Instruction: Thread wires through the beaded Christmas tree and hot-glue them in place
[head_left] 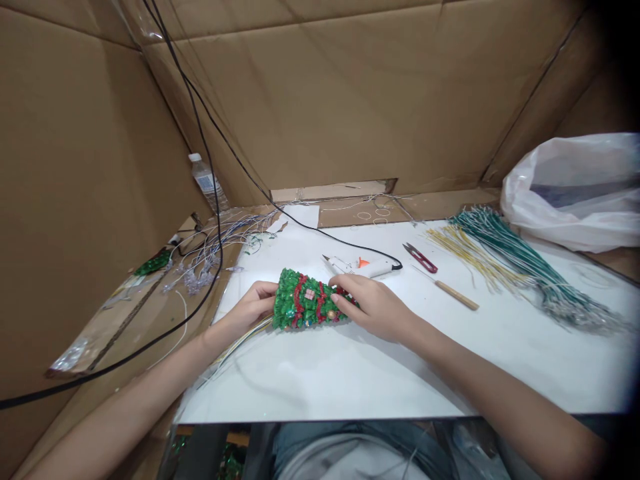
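Fingers of the left hand (250, 310) are being curled around the wide end of a green sequinned tree ornament (303, 300), its narrow end being pinched by the right hand (374, 308), over a white board (325, 393); wires (240, 343) are trailing, a glue gun (361, 267) lying beyond.

Bright, even light; soft shadows under left hand (247, 310) and right hand (373, 307); wide-angle bowing, dark right corners.

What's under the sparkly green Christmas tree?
Below the sparkly green Christmas tree, the white tabletop shows, and thin wires run from its wide end past the left hand. The spot right beneath it is covered, so I can't see that.
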`<state>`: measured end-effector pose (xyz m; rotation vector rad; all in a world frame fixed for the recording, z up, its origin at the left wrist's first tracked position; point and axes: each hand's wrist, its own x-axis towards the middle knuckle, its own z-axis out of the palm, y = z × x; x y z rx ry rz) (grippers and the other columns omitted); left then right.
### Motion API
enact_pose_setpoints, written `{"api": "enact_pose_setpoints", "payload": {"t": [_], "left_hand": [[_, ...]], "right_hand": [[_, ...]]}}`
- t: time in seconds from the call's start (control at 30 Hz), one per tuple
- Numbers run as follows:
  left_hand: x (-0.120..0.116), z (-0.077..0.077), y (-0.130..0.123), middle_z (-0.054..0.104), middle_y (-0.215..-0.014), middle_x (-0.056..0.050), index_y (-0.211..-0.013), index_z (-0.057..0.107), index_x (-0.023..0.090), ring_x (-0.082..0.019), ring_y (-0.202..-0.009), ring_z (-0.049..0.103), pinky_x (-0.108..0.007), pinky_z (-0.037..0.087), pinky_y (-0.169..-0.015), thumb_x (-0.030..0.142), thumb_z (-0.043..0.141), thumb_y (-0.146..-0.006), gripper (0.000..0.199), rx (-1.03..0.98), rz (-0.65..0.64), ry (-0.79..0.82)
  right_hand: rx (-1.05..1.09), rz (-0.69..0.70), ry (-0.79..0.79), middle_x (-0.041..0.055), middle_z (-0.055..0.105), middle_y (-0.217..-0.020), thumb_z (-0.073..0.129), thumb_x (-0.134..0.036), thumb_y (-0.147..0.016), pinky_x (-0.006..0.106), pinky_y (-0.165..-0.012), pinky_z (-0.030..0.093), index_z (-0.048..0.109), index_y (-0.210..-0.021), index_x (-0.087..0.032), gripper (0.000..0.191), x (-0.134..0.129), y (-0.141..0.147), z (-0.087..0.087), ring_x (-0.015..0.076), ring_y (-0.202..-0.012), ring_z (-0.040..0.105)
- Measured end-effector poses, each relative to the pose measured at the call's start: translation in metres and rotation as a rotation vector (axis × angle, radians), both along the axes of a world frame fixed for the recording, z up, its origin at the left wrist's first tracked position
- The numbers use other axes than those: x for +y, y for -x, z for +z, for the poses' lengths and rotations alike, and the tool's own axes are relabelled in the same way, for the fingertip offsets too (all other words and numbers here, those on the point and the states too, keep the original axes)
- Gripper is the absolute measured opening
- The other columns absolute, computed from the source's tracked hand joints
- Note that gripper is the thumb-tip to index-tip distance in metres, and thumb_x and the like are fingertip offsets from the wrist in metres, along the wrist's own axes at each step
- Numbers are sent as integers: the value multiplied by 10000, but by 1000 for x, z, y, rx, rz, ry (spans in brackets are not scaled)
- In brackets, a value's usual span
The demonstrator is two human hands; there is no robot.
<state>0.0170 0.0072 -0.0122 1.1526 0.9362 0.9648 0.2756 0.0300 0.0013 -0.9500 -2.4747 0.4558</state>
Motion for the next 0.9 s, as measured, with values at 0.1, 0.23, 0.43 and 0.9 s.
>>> {"api": "enact_pose_setpoints", "payload": {"t": [0.1, 0.23, 0.43, 0.9], "left_hand": [[-1, 0, 0, 711, -621, -34, -706, 752, 129, -142, -549, 620, -203, 465, -516, 265, 776, -645, 151, 1, -4, -4], [-1, 0, 0, 693, -590, -25, -697, 749, 130, -139, -528, 607, -204, 465, -506, 241, 761, -648, 122, 7, -6, -4], [0, 2, -1, 686, -567, -18, -706, 760, 132, -127, -488, 582, -205, 462, -490, 238, 758, -637, 127, 19, -22, -21], [-1, 3, -1, 698, -583, -21, -677, 751, 136, -128, -514, 599, -189, 450, -489, 283, 785, -625, 160, 24, 14, -16]], "right_hand": [[-3, -6, -10, 63, 642, -1007, 346, -319, -950, 312, -740, 415, 523, -1065, -213, 237, 1, -1, 1, 198, -918, 580], [25, -44, -30, 70, 650, -1026, 355, -350, -948, 319, -749, 420, 532, -1078, -213, 259, 6, -6, 3, 203, -917, 593], [74, -178, -58, 37, 660, -927, 397, -354, -927, 287, -697, 411, 562, -1053, -221, 247, 22, -20, 5, 172, -811, 594], [-110, -872, -54, 105, 684, -861, 510, -293, -753, 303, -630, 377, 666, -891, -181, 237, 84, -93, 1, 249, -824, 604]]}}
